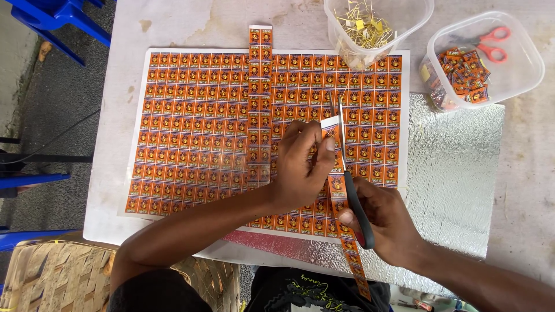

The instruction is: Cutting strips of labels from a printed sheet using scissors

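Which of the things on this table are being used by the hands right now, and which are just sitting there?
In use:
left hand pinching the orange label strip
right hand working the black-handled scissors

Lying about:
printed label sheet
loose strip on it
tub of cut labels with red scissors
tub of gold pins
silver foil mat

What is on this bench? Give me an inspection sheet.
Surface: pale stained table, silver foil mat.
Job's things: orange label sheet; label strip; black-handled scissors.
Clutter: spare strip; tub of gold pins; tub of cut labels with red scissors.
Grippers: left hand pinches strip; right hand works scissors.
Cables: dark cable on floor.
Surroundings: blue chair, woven seat.
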